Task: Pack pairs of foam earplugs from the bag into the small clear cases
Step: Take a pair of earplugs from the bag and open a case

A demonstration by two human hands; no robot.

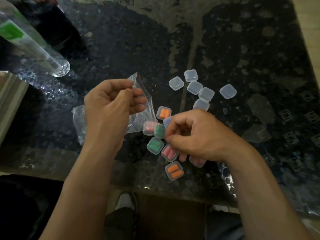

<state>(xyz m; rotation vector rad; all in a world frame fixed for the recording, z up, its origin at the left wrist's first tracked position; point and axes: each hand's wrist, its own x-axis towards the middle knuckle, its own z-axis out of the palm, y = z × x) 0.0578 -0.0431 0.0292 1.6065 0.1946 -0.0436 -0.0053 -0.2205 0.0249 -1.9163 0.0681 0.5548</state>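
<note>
My left hand [110,104] pinches the top of the clear bag [141,118]. My right hand [195,135] curls over the filled cases [174,170]; I cannot tell if it holds one.

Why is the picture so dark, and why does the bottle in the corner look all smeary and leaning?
Head view: the light is dim, so everything looks murky. Head view, upper left edge: the bottle is blurred, and the wide lens likely tilts it. Head view, middle: the cases are sharper; the shiny table and the clear bag the left hand pinches catch pale glare.
</note>
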